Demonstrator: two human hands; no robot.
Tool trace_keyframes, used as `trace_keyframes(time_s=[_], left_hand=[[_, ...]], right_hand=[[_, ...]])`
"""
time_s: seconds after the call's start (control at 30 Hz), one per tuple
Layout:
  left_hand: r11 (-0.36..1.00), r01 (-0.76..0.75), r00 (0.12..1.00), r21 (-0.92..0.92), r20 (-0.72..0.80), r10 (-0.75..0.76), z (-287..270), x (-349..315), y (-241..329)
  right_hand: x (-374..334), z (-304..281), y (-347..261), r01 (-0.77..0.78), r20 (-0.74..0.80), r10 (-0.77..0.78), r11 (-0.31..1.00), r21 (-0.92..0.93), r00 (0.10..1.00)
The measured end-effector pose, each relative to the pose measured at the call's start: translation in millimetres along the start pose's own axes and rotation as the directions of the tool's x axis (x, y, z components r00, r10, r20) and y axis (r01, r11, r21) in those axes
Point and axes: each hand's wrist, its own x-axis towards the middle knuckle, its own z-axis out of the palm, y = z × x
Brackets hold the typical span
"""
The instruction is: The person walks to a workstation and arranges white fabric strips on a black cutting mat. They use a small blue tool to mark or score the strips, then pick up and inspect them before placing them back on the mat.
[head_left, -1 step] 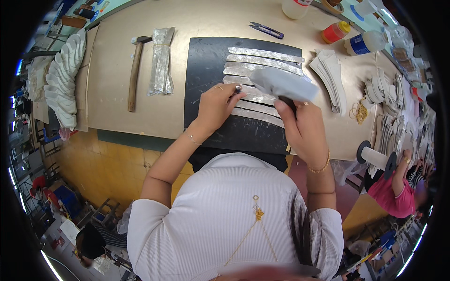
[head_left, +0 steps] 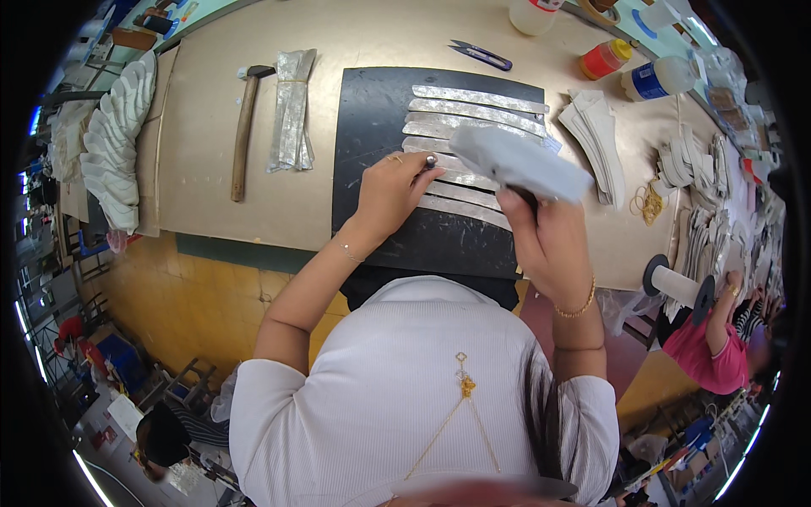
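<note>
My left hand (head_left: 390, 193) pinches a slim metal punch (head_left: 430, 161), held upright over the pale strips; its round top shows, while its lower end is hidden. In my right hand (head_left: 551, 241) is a mallet (head_left: 519, 160), with a pale grey, motion-blurred head raised over the strips and a dark handle mostly covered by my fingers. Several whitish-silver strips (head_left: 481, 100) lie in a row on a black mat (head_left: 363, 110). The mallet head and my left hand cover parts of the middle strips.
On the left are a wooden-handled hammer (head_left: 245, 135), a bundle of strips (head_left: 292, 114) and fanned pale pieces (head_left: 110, 160). Thread snips (head_left: 481, 56) lie beyond the mat. To the right are stacked pieces (head_left: 594, 139), bottles (head_left: 659, 79) and a spool (head_left: 678, 285). A person in pink (head_left: 705, 351) is nearby.
The mallet head has swung slightly to the right and down, tilting with my right hand. My left hand and the punch look almost unmoved.
</note>
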Motion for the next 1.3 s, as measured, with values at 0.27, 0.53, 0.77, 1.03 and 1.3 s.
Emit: trace_keyframes(time_s=[0.27,0.53,0.77,1.03,1.3], left_hand=[[0.998,-0.056,0.998,0.015,0.033,0.056,1.1,1.5,-6.1],[0.954,0.28,0.959,-0.103,-0.018,-0.283,6.4,7.9,-4.2],[0.828,0.395,0.917,-0.398,0.117,-0.381,-8.0,2.4,-4.0],[0.88,0.361,0.932,-0.308,0.094,-0.349,-1.6,-4.5,5.6],[0.93,0.298,0.954,-0.215,0.066,-0.291,3.9,-8.2,3.0]], right_hand=[[5.9,20.6,16.1,0.082,0.259,-0.016,0.965,-0.249,0.966],[8.2,5.9,12.5,-0.077,0.014,0.079,0.988,-0.137,0.997],[3.4,0.4,19.6,-0.115,0.006,0.117,0.984,-0.133,0.993],[6.4,2.7,19.2,-0.103,0.101,0.12,0.982,-0.158,0.988],[5.7,2.1,19.9,-0.093,0.107,0.115,0.976,-0.195,0.988]])
